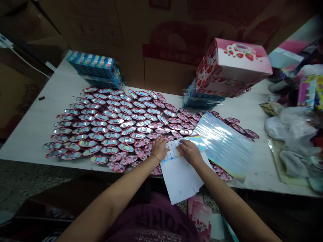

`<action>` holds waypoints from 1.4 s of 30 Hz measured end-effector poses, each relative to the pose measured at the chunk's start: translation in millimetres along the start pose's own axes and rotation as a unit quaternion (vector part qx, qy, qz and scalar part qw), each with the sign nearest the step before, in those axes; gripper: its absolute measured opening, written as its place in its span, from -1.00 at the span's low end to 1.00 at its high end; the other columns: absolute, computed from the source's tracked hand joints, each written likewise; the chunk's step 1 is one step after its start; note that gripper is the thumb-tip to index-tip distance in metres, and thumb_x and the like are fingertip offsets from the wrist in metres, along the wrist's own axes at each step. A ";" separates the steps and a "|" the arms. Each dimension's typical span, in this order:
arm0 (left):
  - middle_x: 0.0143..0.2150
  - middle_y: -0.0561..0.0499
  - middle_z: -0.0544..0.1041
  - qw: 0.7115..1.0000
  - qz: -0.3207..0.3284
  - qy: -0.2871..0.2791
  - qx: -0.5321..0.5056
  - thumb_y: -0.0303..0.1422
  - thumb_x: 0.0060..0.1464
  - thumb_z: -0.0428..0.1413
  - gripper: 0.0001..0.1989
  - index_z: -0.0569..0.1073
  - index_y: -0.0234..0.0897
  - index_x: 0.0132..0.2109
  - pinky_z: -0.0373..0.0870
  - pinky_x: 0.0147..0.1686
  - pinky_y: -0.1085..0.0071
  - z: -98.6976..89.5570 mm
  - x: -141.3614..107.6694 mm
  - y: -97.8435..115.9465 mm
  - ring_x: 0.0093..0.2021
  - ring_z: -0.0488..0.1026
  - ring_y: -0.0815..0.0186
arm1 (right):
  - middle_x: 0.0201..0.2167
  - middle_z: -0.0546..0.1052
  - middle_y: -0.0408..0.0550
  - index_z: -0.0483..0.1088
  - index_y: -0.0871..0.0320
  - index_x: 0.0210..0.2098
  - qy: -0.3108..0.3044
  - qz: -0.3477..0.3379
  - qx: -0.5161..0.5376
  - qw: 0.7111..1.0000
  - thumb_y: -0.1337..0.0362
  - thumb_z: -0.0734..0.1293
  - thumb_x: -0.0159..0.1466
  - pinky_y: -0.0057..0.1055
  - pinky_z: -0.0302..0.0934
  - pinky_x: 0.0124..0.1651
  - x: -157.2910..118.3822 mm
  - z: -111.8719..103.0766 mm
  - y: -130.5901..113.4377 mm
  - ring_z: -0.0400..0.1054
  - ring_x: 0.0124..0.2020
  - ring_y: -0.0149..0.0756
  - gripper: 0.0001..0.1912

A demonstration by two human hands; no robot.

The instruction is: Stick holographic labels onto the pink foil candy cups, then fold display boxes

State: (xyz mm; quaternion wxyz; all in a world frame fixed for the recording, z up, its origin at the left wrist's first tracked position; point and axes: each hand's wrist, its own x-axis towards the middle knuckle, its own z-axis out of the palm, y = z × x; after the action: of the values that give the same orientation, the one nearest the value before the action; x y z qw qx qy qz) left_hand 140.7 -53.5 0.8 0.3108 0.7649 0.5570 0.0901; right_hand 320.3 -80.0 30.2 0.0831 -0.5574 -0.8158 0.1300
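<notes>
1. Oval cases (82, 124) stand close together in rows on the left, with shiny tops; a light touch would suit them, since a knock could spread along the rows.
2. Nearer the hands, pink-topped cases (117, 167) lack that shine; working along one row at a time should help avoid skipping any.
3. The left hand (160, 149) has its fingers bent at the paper's upper left edge; whether they pinch it or only press cannot be told. Firm, flat pressure there would steady the paper.
4. The white paper (183, 176) lies between the hands, its lower end past the table edge; more support would curb slipping.
5. The right hand (190, 153) has curled fingers at the paper's upper part; what they grip, if anything, is hidden. A slow, low pull should prevent creasing.
6. The shiny sheet (224, 144) rests over more cases; best not to lean on it.
</notes>
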 end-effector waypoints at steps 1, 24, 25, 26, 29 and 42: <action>-0.09 -0.05 0.35 1.000 -0.002 -0.003 -0.005 -0.33 -0.11 0.19 -0.68 0.34 -0.20 -0.16 0.11 -0.07 0.24 -0.1 0.8 0.0 -0.01 0.19 0.16 | -0.25 0.44 0.04 0.41 0.15 -0.39 0.029 0.030 0.053 0.998 0.26 0.15 0.25 -0.32 0.14 -0.18 -1.7 -8.2 -6.3 0.26 -0.25 -0.26 -0.77; -0.54 0.06 0.42 0.682 -0.352 0.068 -0.638 -0.24 -0.27 0.26 -0.70 0.44 -0.38 -0.41 0.06 -0.60 0.59 -102.8 -151.7 -125.3 -0.56 0.28 0.52 | -0.66 0.35 -0.24 0.39 0.18 -0.52 0.076 0.411 0.705 0.573 0.16 0.44 -0.08 -0.53 -0.03 -0.55 40.3 46.3 -238.4 0.12 -0.62 -0.52 -0.76; -0.53 0.06 0.42 0.669 -0.358 0.078 -0.647 -0.20 -0.25 0.24 -0.67 0.44 -0.38 -0.38 0.06 -0.60 0.59 -105.7 -154.3 -132.2 -0.56 0.29 0.52 | -0.65 0.35 -0.24 0.39 0.18 -0.53 0.066 0.405 0.719 0.561 0.16 0.44 -0.08 -0.54 -0.04 -0.55 42.9 48.0 -245.1 0.12 -0.61 -0.52 -0.76; -0.51 0.04 0.43 0.654 -0.364 0.079 -0.658 -0.15 -0.22 0.22 -0.64 0.44 -0.38 -0.35 0.07 -0.61 0.59 -108.6 -155.9 -137.5 -0.55 0.30 0.51 | -0.65 0.35 -0.23 0.39 0.18 -0.53 0.056 0.399 0.730 0.551 0.16 0.44 -0.07 -0.54 -0.04 -0.55 45.2 48.1 -250.6 0.12 -0.61 -0.52 -0.77; -0.41 0.00 0.46 0.626 -0.371 0.038 -0.685 -0.06 -0.17 0.16 -0.56 0.44 -0.36 -0.26 0.09 -0.60 0.58 -116.0 -156.2 -144.7 -0.52 0.33 0.49 | -0.65 0.36 -0.23 0.40 0.18 -0.54 0.050 0.393 0.743 0.539 0.17 0.44 -0.08 -0.54 -0.05 -0.56 50.2 45.2 -261.7 0.11 -0.62 -0.54 -0.78; -0.68 0.16 0.31 0.803 -0.341 0.169 -0.459 -0.20 -0.12 0.11 -0.75 0.42 -0.34 -0.41 0.13 -0.60 0.54 -95.9 -162.4 -193.9 -0.66 0.21 0.48 | -0.51 0.43 -0.13 0.42 0.17 -0.48 0.122 0.357 0.520 0.767 0.09 0.32 0.04 -0.40 0.14 -0.34 71.3 107.0 -270.0 0.27 -0.45 -0.35 -0.75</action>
State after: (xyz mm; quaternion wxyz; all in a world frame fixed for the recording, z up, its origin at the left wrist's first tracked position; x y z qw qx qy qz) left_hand -119.0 -128.9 -1.3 0.5371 0.2660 0.7194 0.3509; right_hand 24.5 -119.5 10.0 0.4063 -0.6910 -0.3489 0.4855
